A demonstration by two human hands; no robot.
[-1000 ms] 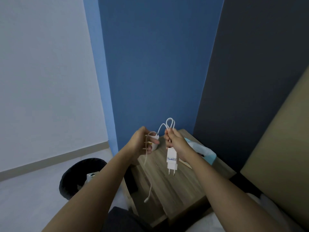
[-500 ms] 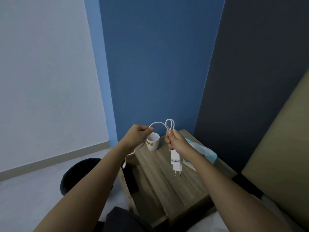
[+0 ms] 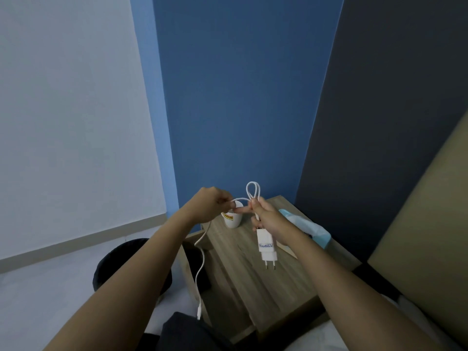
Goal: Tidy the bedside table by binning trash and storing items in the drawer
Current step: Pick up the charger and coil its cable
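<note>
**Cable Held Above the Tabletop**

Both hands are up over the tabletop [image 3: 253, 282], left hand [image 3: 210, 206] to the left, right hand [image 3: 268, 219] just beside it. The cable [image 3: 202, 269] runs between them, loops above the right hand, and trails down from the left hand past the tabletop's left edge. The charger plug [image 3: 266, 249] hangs below the right hand, above the tabletop. Behind the hands, a cup [image 3: 232, 220] stands on the tabletop's far left corner. To the right of the right hand lies a tissue pack [image 3: 311, 229]. Down on the floor, left of the table, sits the bin [image 3: 119, 262]. The open drawer [image 3: 228, 300] juts toward us under the tabletop.
</note>
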